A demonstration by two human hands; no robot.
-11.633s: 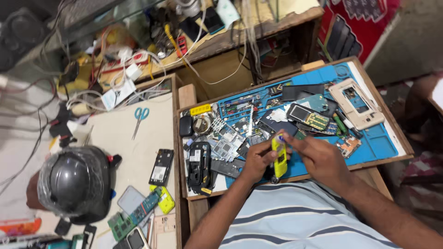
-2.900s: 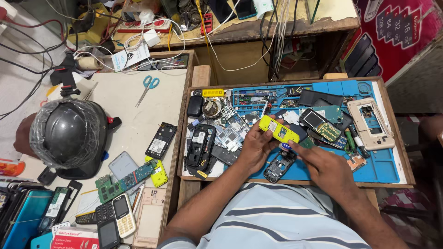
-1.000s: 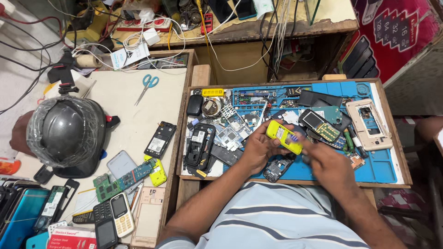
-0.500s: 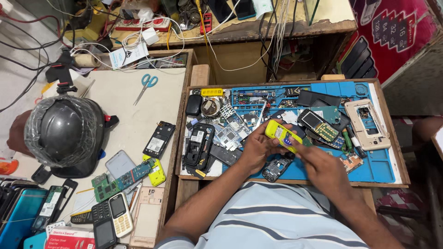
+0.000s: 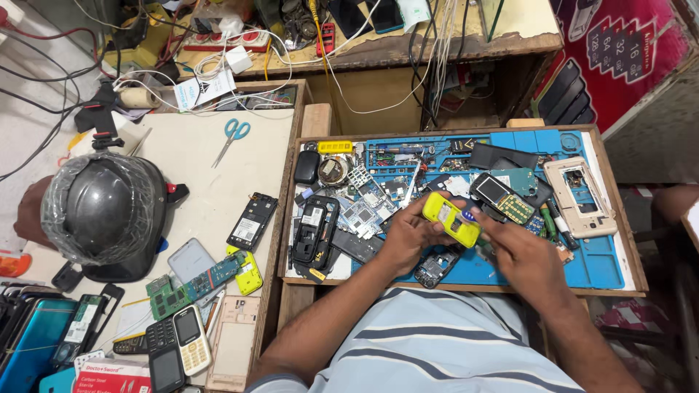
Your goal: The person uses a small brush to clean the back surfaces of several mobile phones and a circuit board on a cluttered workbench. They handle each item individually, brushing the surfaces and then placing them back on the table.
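Observation:
My left hand grips a small yellow phone body over the blue repair mat. My right hand meets it from the right, fingers pinched on a small blue-tipped tool at the phone's right end. Just below the phone a dark opened phone lies on the mat. A circuit board with keypad rests just beyond my right hand.
The wooden tray holds several boards, a black phone shell and a beige phone frame. On the left table are a wrapped black helmet, scissors, and several phones and boards. Cables and a power strip crowd the back shelf.
The yellow phone has been turned and shifted slightly between my hands over the last second; earlier it was held upright near the tray's front. Both hands stay over the mat.

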